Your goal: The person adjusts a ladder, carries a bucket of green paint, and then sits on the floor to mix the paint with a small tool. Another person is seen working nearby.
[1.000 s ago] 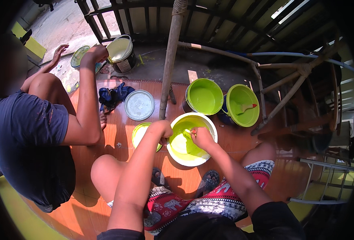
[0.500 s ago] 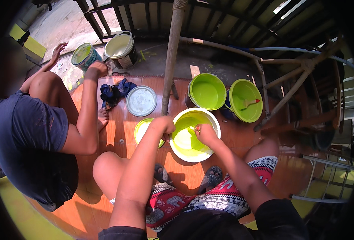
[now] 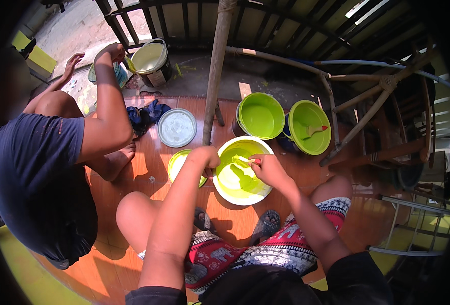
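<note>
Between my feet stands a white bucket [image 3: 246, 199] with lime-green paint inside. My left hand [image 3: 207, 160] is closed on the bucket's left rim, its fingers partly hidden by the hand itself. Over the paint, my right hand [image 3: 270, 171] grips a paintbrush [image 3: 242, 160] by its red-tipped handle. The brush head is coated in lime paint and points left, inside the bucket. Just left of the bucket lies a round lid [image 3: 177, 166] smeared lime, partly covered by my left forearm.
Two lime paint buckets [image 3: 261, 116] [image 3: 297, 119] stand beyond mine; the right one holds a red-tipped brush [image 3: 316, 130]. A bamboo pole [image 3: 216, 71] rises near a grey lid [image 3: 177, 128]. At left a co-worker [image 3: 41, 168] sits by two pails [image 3: 153, 57] [image 3: 119, 75]. A ladder [image 3: 408, 251] lies right.
My right hand has shifted slightly right, and more of the brush now shows. The co-worker's near hand has risen, with something lime-coated beside it. The view has shifted slightly.
</note>
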A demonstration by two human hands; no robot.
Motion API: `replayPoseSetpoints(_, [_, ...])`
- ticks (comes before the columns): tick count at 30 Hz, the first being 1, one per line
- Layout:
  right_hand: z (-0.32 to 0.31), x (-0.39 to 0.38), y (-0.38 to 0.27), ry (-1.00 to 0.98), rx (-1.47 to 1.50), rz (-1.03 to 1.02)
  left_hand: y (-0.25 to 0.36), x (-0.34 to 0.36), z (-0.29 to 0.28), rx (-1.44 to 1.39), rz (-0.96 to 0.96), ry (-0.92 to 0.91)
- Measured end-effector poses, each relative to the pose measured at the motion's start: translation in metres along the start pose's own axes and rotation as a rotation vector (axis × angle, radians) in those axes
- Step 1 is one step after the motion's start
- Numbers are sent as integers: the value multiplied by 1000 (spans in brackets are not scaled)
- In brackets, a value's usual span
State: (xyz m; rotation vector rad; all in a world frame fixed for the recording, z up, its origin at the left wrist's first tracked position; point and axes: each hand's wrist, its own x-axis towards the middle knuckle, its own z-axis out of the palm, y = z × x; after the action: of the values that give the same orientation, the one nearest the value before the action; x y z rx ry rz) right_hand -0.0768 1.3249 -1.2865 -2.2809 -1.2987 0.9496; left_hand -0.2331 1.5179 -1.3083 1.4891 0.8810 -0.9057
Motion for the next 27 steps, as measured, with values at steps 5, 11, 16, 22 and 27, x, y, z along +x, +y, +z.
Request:
replayPoseSetpoints(5, [-62,-48,-40,46,279,-64,-1,-1,-1,-12,4,-6])
replayPoseSetpoints(11, [-152,-81,-73,49,492,23,-3,1,0,-7,-4,6])
replayPoseSetpoints(16, [-208,-59,-80,308,558,-108,-3,6,-1,21,4,-4])
replayPoseSetpoints(22, [-189,63,-32,222,267,-44,-2,9,-1,26,-20,13])
replayPoseSetpoints(27, [-91,147,19,165,-170,156,-2,12,-1,22,-20,26])
